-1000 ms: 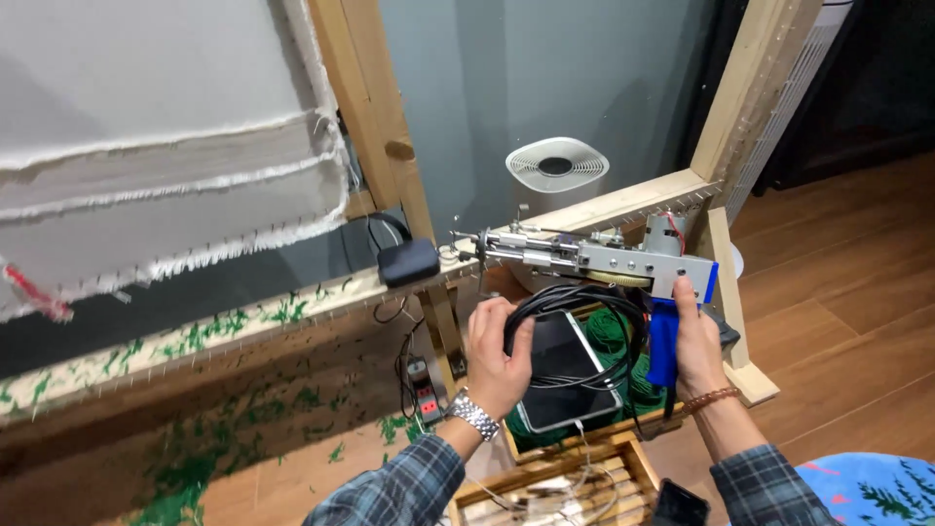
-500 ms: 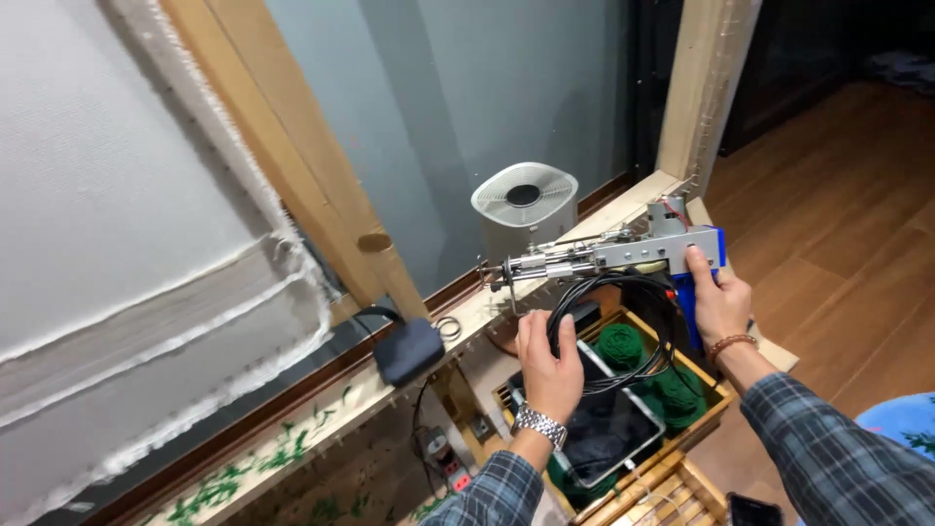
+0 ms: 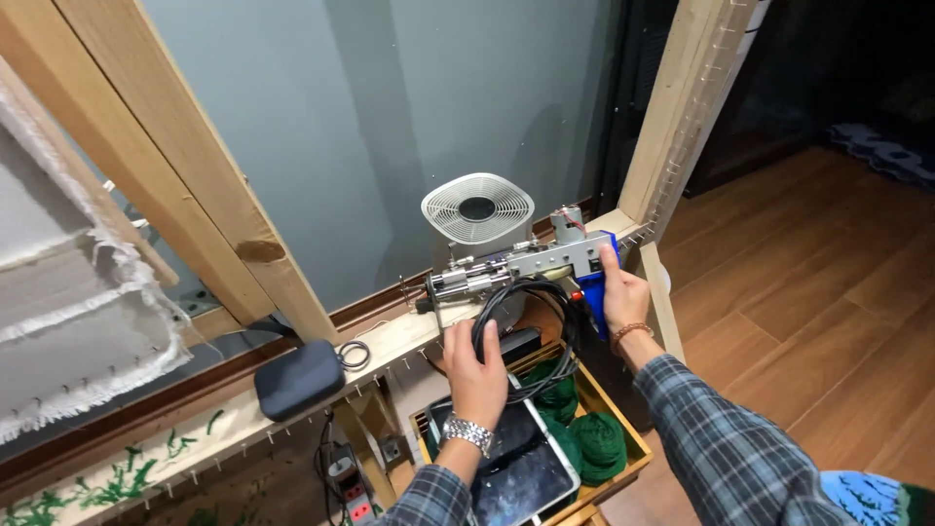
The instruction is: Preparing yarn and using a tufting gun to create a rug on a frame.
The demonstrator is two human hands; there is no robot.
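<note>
Bare-metal tufting gun (image 3: 516, 265), raw wooden frame (image 3: 672, 107), frayed white cloth (image 3: 68, 321).

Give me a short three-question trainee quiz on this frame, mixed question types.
1. True or false: the right hand grips the blue handle of the tufting gun.
2. What does the left hand hold?
A. the white fan
B. the coiled black cable
C. the dark pouch
3. Fill in: the green yarn lies in a wooden ____.

Key:
1. True.
2. B, the coiled black cable; the white fan stands behind the gun and the dark pouch rests on the wooden frame rail.
3. Box.
</note>
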